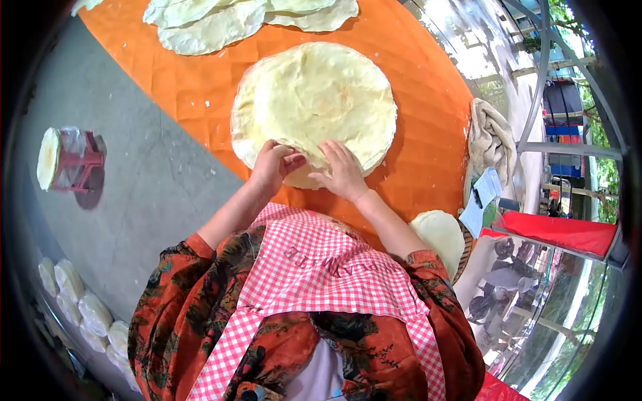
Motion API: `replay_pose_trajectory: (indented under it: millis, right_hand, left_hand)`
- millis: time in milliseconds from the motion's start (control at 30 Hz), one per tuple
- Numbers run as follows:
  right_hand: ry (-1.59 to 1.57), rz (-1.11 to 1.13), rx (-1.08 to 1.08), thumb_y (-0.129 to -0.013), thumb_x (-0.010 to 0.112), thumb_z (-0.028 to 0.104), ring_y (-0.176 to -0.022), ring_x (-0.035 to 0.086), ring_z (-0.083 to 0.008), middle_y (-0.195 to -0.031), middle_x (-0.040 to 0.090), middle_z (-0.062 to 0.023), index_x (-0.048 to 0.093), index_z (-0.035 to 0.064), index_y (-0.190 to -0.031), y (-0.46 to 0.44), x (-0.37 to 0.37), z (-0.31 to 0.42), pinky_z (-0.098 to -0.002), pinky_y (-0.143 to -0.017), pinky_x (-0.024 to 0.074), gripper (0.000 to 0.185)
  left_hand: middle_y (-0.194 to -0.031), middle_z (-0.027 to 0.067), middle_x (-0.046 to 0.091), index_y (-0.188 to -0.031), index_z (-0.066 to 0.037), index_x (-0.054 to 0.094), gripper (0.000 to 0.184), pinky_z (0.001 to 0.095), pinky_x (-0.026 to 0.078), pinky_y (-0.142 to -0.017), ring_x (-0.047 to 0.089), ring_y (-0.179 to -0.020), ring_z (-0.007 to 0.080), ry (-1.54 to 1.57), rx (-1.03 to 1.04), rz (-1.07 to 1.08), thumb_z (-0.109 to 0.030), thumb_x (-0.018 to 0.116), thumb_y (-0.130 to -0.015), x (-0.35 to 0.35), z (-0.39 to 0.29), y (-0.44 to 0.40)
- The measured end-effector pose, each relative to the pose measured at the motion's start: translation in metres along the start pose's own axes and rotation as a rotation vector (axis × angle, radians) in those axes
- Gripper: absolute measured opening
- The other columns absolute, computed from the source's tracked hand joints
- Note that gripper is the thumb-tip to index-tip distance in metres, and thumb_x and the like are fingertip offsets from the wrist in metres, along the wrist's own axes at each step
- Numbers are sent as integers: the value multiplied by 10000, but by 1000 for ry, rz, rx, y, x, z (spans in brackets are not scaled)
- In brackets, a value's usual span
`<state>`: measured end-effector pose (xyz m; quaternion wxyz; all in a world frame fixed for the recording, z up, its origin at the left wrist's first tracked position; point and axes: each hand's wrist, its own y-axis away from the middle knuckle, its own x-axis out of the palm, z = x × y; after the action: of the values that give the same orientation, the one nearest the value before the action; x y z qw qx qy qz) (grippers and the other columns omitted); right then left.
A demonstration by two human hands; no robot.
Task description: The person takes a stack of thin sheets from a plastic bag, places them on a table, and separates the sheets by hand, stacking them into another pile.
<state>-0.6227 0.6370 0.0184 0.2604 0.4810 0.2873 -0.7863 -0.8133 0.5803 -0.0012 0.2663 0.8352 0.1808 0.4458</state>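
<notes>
A stack of large, thin, pale round flatbreads (328,93) lies on an orange cloth (428,100) in front of me. My left hand (273,166) is at the near left edge of the stack, fingers curled and closed on the edge of the top flatbread. Beside it, my right hand (341,172) rests on the near edge with its fingers spread over the flatbread. The near edge looks slightly lifted between the two hands.
More flatbreads (214,27) lie at the far edge. A pink stool (83,160) holding flatbread stands on the grey floor at left, with several wrapped packs (93,314) below. At right are a towel (491,140), papers (478,200) and a basket of flatbread (438,240).
</notes>
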Motion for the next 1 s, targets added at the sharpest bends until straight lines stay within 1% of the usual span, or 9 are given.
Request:
replay_pose_trajectory:
  millis: [100,167,267,300,333,400,533,800,1000]
  right_hand:
    - [80,-159,45,-755,593,93,-1129,549,-282,-1179,599,-119,613,62,-1086,1,15,-9,-411,-905,458,333]
    - [-9,18,117,-743,590,88,-1016,600,-297,-1060,639,-136,652,76,-1026,-4,16,-25,-405,-828,488,290]
    - [-102,227,296,-707,572,78,-671,630,-361,-713,639,-184,704,76,-789,-57,-17,-59,-443,-613,498,155]
    - [-67,212,355,-718,564,99,-656,631,-349,-738,639,-191,706,83,-782,-86,-53,-62,-427,-596,493,156]
    - [68,41,226,-731,578,72,-593,646,-256,-703,644,-191,687,38,-745,-119,-97,-61,-376,-562,487,115]
    - [29,-179,92,-781,560,77,-540,586,-244,-667,614,-181,683,57,-844,-158,-174,-48,-353,-538,470,140]
    - [288,-162,-69,-755,490,-12,-655,623,-297,-775,632,-191,678,81,-948,-160,-222,-10,-357,-600,491,286]
    - [89,-53,-64,-742,476,20,-725,606,-339,-793,621,-132,602,70,-799,-17,-16,-36,-439,-600,480,147]
    - [26,-80,62,-717,484,8,-703,597,-346,-758,610,-122,603,73,-792,-18,-29,-25,-432,-617,487,154]
  left_hand:
    - [-989,158,560,-1123,-1,417,292,401,550,-831,626,-874,266,94,29,36,34,479,-839,12,-3,4]
    - [-993,150,586,-1123,-3,438,295,421,529,-871,627,-927,290,88,44,34,22,512,-839,5,11,-1]
    - [-1169,159,574,-1211,12,455,434,356,479,-917,582,-1079,284,-993,495,140,-39,625,-814,-42,63,-45]
    - [-1176,158,571,-1205,11,461,431,357,476,-924,577,-1092,278,-1029,456,129,-45,632,-814,-40,61,-37]
    - [-1183,156,568,-1200,10,466,427,357,472,-931,573,-1105,272,-1064,421,120,-51,640,-814,-28,54,-27]
    - [-1167,145,567,-1196,-12,486,438,351,486,-904,579,-1079,257,-1055,442,113,-77,674,-807,-26,54,-27]
    - [-1072,159,547,-1190,10,510,466,344,505,-808,588,-885,262,-1034,655,-226,-86,680,-767,-17,39,0]
    - [-1022,124,554,-1185,38,444,381,304,521,-779,591,-888,201,-454,123,-184,-80,597,-857,-23,25,4]
    - [-957,113,539,-1132,3,447,275,358,545,-811,596,-833,230,-218,-70,-138,-32,523,-870,-12,21,8]
